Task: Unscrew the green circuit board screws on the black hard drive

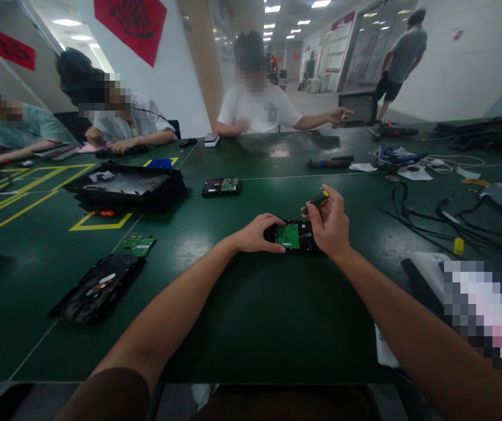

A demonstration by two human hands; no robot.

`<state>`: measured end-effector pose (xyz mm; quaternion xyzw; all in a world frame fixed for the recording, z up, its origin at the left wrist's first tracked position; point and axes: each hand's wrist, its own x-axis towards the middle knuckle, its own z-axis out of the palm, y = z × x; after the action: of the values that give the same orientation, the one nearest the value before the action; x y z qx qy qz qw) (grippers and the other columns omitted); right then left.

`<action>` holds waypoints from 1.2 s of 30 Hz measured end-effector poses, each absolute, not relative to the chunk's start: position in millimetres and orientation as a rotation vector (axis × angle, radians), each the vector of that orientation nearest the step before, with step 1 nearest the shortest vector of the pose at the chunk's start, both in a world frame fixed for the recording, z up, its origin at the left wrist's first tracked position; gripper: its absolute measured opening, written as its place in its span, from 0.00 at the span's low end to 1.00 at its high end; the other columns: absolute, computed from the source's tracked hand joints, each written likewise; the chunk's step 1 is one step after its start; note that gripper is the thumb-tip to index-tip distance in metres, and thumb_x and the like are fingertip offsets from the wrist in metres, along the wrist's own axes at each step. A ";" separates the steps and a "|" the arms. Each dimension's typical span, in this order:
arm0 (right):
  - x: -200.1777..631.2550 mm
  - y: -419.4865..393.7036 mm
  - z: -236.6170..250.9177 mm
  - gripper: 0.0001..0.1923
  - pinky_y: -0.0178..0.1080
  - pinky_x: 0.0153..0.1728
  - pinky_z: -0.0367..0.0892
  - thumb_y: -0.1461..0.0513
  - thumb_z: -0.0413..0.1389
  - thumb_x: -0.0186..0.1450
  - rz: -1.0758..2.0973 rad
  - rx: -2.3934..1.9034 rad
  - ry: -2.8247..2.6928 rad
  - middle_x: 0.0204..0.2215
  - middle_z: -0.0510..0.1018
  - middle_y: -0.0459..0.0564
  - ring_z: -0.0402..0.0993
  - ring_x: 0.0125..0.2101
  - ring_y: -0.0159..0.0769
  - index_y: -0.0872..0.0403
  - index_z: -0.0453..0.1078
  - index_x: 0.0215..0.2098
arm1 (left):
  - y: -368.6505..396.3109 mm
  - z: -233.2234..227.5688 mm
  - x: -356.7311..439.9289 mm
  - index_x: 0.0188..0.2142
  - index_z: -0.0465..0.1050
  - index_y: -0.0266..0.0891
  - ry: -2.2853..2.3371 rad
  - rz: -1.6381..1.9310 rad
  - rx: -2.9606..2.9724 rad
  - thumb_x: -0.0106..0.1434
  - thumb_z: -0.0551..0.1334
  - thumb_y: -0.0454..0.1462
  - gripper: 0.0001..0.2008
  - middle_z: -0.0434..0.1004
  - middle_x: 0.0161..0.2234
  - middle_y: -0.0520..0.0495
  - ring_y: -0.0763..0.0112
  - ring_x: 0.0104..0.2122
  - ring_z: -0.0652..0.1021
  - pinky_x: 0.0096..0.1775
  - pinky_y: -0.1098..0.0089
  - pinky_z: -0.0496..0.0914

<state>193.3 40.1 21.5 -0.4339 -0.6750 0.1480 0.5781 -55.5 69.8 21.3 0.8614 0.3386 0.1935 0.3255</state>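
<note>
A black hard drive with a green circuit board on top lies flat on the dark green table in front of me. My left hand grips its left end, fingers curled over the edge. Above the drive's right end, my right hand holds a small screwdriver with a black and yellow handle, tilted up to the left. Whether its tip touches the board is hidden by my fingers.
Another hard drive lies further back. To the left sit an opened drive, a loose green board and a black tray. Cables sprawl on the right. Three people sit across the table; one walks at the back.
</note>
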 end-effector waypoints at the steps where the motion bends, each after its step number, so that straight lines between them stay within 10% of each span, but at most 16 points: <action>1: 192.9 39.8 21.9 0.31 0.49 0.43 0.83 0.55 0.55 0.73 0.346 -1.018 -1.579 0.47 0.82 0.55 0.86 0.38 0.44 0.47 0.52 0.71 | 70.1 21.6 -55.4 0.63 0.70 0.46 0.889 0.505 2.258 0.52 0.76 0.53 0.41 0.67 0.64 0.39 0.47 0.65 0.67 0.66 0.46 0.63; 36: 198.7 39.3 22.2 0.33 0.53 0.46 0.82 0.55 0.57 0.72 0.201 -1.090 -1.625 0.49 0.81 0.56 0.85 0.41 0.47 0.46 0.54 0.72 | 62.4 17.0 -50.5 0.64 0.67 0.43 0.906 0.561 2.274 0.54 0.74 0.52 0.42 0.69 0.65 0.38 0.48 0.65 0.69 0.65 0.47 0.65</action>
<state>198.7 39.3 22.2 -0.4612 -0.6877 0.0849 0.5542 -50.5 62.4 17.0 0.8610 0.3429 0.2124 0.3099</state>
